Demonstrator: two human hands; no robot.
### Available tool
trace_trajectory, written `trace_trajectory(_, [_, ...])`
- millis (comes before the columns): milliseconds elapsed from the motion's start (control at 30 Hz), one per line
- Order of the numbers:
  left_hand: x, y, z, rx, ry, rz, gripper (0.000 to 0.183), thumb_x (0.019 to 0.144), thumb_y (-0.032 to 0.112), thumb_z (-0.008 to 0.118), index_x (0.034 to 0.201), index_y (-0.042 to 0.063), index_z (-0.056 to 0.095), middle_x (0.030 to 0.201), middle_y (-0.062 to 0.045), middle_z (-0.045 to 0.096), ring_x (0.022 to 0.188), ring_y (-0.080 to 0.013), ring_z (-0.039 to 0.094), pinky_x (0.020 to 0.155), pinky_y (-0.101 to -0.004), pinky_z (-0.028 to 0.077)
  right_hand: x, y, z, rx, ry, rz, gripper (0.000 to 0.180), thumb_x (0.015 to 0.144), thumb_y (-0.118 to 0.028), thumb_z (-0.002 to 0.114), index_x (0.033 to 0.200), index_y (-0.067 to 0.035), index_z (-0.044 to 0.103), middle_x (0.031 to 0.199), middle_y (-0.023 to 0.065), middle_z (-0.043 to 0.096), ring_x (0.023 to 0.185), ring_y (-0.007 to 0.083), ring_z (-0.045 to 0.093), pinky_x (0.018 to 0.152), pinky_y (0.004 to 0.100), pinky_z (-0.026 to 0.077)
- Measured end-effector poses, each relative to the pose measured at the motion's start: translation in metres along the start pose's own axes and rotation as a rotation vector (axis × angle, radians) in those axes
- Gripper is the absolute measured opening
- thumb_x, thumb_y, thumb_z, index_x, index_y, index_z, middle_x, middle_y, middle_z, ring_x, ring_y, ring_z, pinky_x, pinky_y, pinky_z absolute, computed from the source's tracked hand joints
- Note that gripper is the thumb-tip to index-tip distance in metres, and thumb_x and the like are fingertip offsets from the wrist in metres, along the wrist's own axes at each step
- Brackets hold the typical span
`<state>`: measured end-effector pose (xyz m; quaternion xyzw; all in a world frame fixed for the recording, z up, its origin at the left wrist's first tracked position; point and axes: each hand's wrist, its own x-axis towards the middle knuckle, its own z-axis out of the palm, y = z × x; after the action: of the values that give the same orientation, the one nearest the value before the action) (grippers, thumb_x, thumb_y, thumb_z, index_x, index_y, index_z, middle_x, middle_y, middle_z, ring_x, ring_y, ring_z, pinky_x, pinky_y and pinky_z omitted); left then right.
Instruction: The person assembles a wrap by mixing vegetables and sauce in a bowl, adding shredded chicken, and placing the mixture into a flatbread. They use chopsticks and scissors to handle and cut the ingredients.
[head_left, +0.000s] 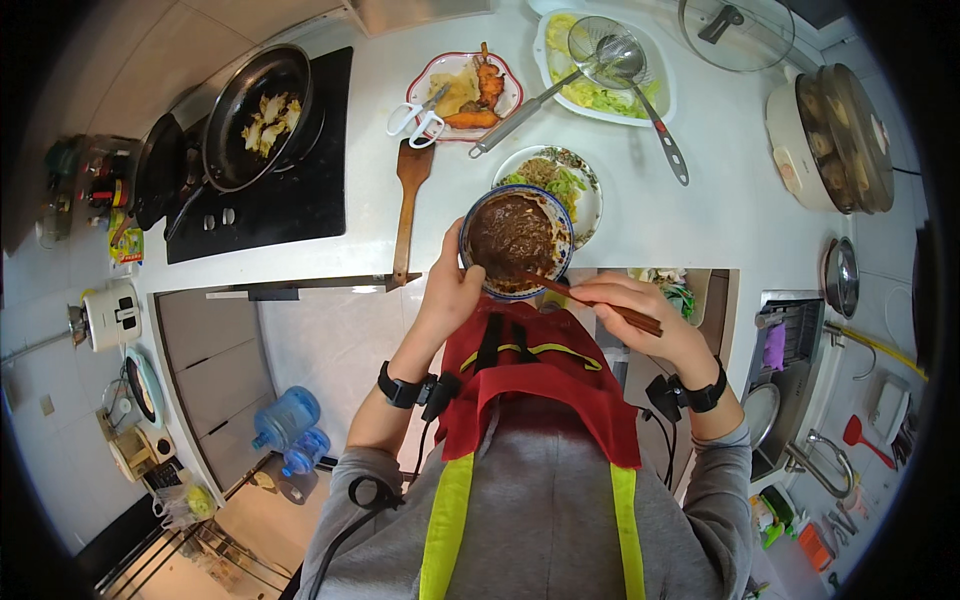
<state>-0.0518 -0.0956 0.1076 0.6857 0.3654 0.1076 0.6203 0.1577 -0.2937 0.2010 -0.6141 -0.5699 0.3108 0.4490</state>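
My left hand (457, 292) grips the left rim of a patterned bowl (568, 217) filled with thick brown sauce (510, 232). My right hand (637, 307) holds wooden chopsticks (626, 313), their tips down in the sauce near the bowl's lower edge. Partly behind the bowl is a floral plate (592, 217) of noodles and shredded greens. A wooden spatula (409, 180) lies left of the bowl. Further back, white-handled scissors (420, 116) rest on a red-rimmed plate (516, 86) with browned meat.
A black frying pan (225, 82) with cooked cabbage stands tilted on the black cooktop (322, 187). Two strainers, one a skimmer (517, 120), lie across a white dish (667, 97) of cabbage leaves. A glass lid (757, 45) and an electric steamer (787, 142) stand right; the sink (787, 420) is lower right.
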Motion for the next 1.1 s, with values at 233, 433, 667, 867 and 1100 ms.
trace_trajectory(233, [-0.004, 0.002, 0.007, -0.008, 0.046, 0.015, 0.07, 0.081, -0.004, 0.046, 0.147, 0.004, 0.024, 0.119, -0.023, 0.06, 0.075, -0.0208, 0.065, 0.069, -0.03, 0.052, -0.012, 0.033, -0.002, 0.067, -0.046, 0.131, 0.022, 0.094, -0.004, 0.052, 0.113, 0.002, 0.062, 0.097, 0.0137, 0.065, 0.086, 0.0225, 0.065, 0.077, 0.0309, 0.051])
trace_trajectory(433, [-0.004, -0.005, 0.007, -0.021, 0.094, 0.002, 0.07, 0.081, -0.004, 0.045, 0.147, 0.004, 0.023, 0.121, -0.023, 0.058, 0.084, -0.0215, 0.067, 0.072, -0.0302, 0.054, -0.022, 0.064, 0.02, 0.678, 0.14, 0.305, 0.031, 0.103, -0.015, 0.042, 0.123, 0.004, 0.056, 0.109, 0.0166, 0.065, 0.106, 0.0279, 0.065, 0.093, 0.0376, 0.053])
trace_trajectory(667, [-0.012, -0.019, -0.014, -0.204, 0.193, -0.131, 0.073, 0.084, -0.006, 0.043, 0.151, 0.008, 0.016, 0.132, -0.018, 0.049, 0.099, -0.0264, 0.065, 0.073, -0.0337, 0.062, -0.037, 0.097, -0.017, 0.759, 0.414, 0.358, 0.028, 0.103, -0.025, 0.044, 0.114, 0.0, 0.05, 0.114, 0.0223, 0.063, 0.1, 0.0272, 0.067, 0.09, 0.039, 0.055])
trace_trajectory(867, [-0.013, -0.033, -0.029, -0.255, 0.248, -0.18, 0.075, 0.082, -0.009, 0.04, 0.151, 0.01, 0.017, 0.137, -0.018, 0.044, 0.105, -0.0301, 0.063, 0.071, -0.0355, 0.064, -0.008, 0.112, -0.006, 0.168, 0.232, 0.302, 0.017, 0.099, -0.006, 0.048, 0.113, 0.0, 0.056, 0.109, 0.0129, 0.064, 0.102, 0.018, 0.064, 0.09, 0.0308, 0.049])
trace_trajectory(1100, [-0.007, -0.047, -0.027, -0.22, 0.26, -0.205, 0.072, 0.081, -0.009, 0.04, 0.149, 0.008, 0.021, 0.138, -0.019, 0.043, 0.107, -0.0316, 0.062, 0.07, -0.0358, 0.064, 0.003, 0.058, -0.021, -0.061, -0.162, 0.136, 0.025, 0.088, 0.004, 0.057, 0.112, 0.001, 0.061, 0.111, 0.0152, 0.064, 0.095, 0.0289, 0.064, 0.083, 0.0327, 0.051])
